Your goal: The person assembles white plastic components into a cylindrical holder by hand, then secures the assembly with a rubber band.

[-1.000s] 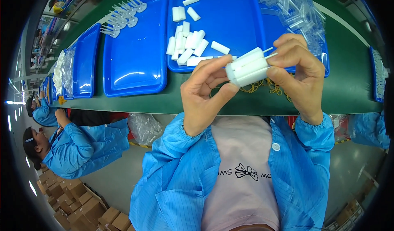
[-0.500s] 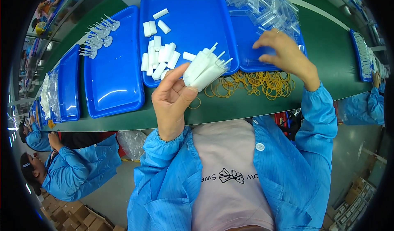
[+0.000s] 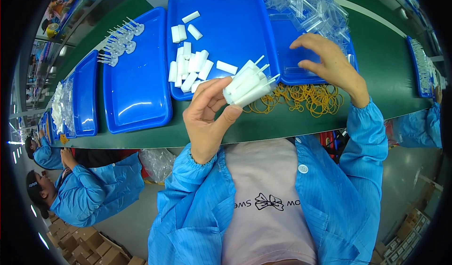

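Observation:
My left hand [image 3: 207, 116] is closed round the lower end of a bundle of white pieces [image 3: 248, 85], which look wrapped in clear plastic. Several thin white stems stick out of the bundle's far right end. It is tilted over the near edge of the middle blue tray [image 3: 226, 17]. Loose white blocks [image 3: 182, 68] lie in that tray, left of the bundle. My right hand [image 3: 329, 62] hovers over the right blue tray [image 3: 301, 78], thumb and fingers apart, nothing visible between them. Beyond it is a pile of clear plastic sleeves [image 3: 310, 10].
Yellow rubber bands [image 3: 310, 99] lie on the green table [image 3: 376, 57] in front of the right tray. A left blue tray [image 3: 136, 86] bears clear stemmed pieces [image 3: 120, 41]. Another tray [image 3: 426, 69] stands far right. Co-workers [image 3: 89, 189] sit along the left side.
My left hand and the bundle have shifted a little to the right. My right hand stays over the right tray, fingers still apart. The whole view has moved slightly.

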The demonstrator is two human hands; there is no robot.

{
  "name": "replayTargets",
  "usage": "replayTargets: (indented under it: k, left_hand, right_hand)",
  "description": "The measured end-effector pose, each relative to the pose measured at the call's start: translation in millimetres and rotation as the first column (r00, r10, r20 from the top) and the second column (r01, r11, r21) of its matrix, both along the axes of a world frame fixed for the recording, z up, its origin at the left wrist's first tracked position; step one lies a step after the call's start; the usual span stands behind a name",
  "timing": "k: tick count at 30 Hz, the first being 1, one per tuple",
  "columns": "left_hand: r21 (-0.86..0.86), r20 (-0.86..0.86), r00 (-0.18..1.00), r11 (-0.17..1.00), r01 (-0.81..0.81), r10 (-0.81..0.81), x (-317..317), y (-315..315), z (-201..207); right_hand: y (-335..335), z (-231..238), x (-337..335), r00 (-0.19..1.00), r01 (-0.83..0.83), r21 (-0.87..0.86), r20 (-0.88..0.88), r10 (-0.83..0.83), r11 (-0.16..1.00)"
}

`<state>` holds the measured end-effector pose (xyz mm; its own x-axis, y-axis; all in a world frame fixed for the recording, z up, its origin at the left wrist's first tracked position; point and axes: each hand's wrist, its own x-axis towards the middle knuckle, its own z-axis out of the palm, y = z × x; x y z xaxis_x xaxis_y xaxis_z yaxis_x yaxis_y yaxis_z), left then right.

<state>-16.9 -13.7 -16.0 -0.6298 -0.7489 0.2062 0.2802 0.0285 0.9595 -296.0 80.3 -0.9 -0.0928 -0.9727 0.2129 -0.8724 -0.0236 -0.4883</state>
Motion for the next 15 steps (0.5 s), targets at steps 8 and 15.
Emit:
replayTargets:
  k: [8, 15]
  left_hand:
    - [0.004, 0.007, 1.000, 1.000, 0.004, -0.004, -0.6, -2.1, -0.3]
    - [0.017, 0.009, 1.000, 1.000, 0.006, -0.006, 0.5, -2.2, -1.4]
  right_hand:
    - [0.8, -27.6, -9.4, 0.975, 0.063, 0.062, 0.210, -0.074, 0.996]
    - [8.4, -12.1, -10.4, 0.996, -0.094, 0.090, 0.003, 0.094, 0.991]
